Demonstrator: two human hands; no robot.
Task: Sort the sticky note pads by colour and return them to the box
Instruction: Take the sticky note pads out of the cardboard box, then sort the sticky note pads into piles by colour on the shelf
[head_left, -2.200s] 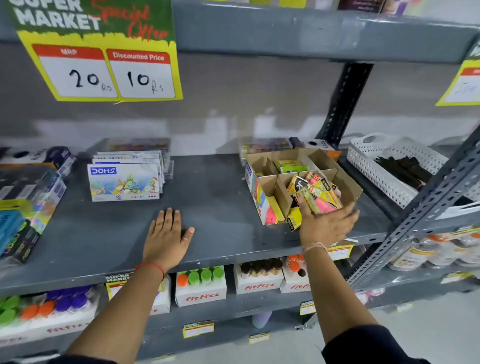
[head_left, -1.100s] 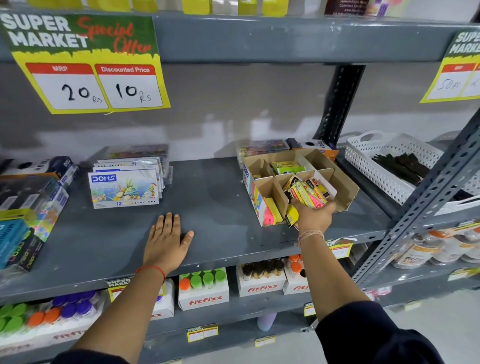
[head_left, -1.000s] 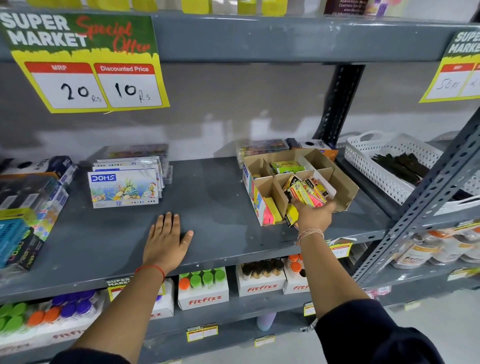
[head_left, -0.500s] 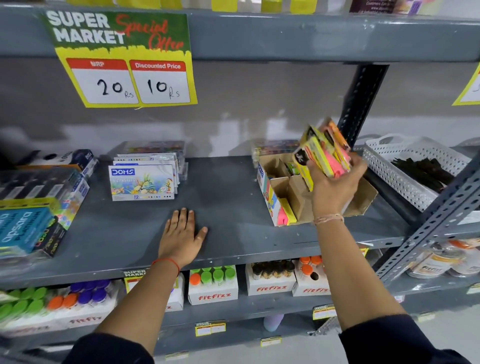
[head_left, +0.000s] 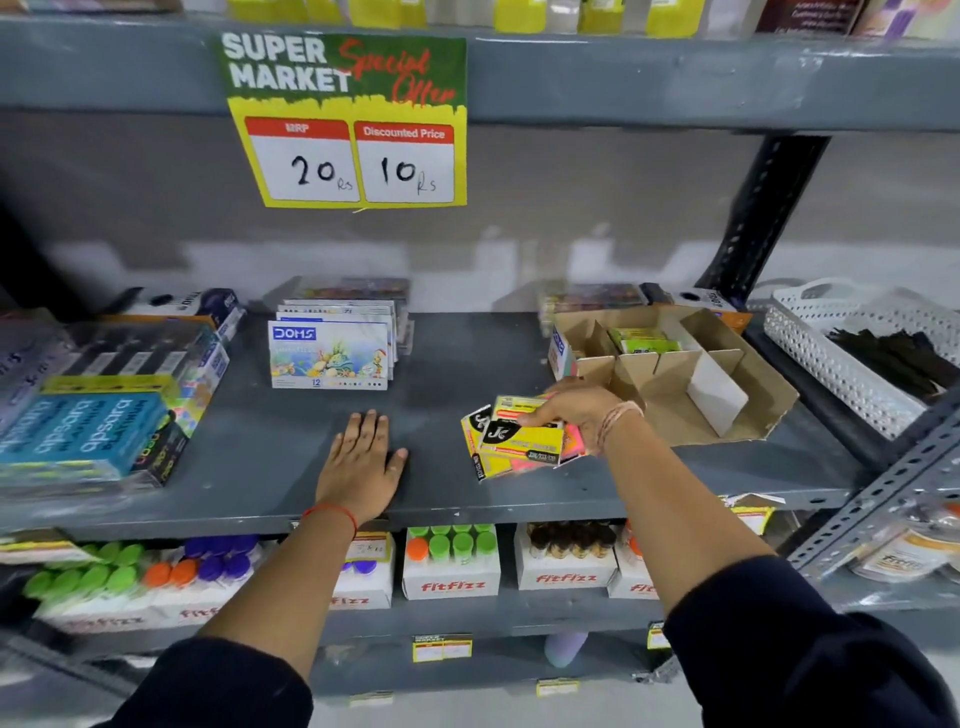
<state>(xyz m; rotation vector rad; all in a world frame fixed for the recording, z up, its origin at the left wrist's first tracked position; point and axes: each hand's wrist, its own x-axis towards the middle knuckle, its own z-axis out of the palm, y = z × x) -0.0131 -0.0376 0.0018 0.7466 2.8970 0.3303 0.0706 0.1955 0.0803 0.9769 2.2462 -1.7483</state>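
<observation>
A mixed bundle of sticky note pads (head_left: 522, 441) has been lifted out of the box (head_left: 727, 374) and is now held low over the shelf (head_left: 260, 452), clamped in the right hand (head_left: 576, 410). The left hand (head_left: 361, 467) stays pressed flat and empty. Sorting can presumably begin.

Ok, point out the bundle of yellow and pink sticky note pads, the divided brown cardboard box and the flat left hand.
yellow and pink sticky note pads (head_left: 519, 441), head view, front wrapper.
divided brown cardboard box (head_left: 769, 402), head view, right flap.
left hand (head_left: 361, 467), head view, back of hand.
</observation>
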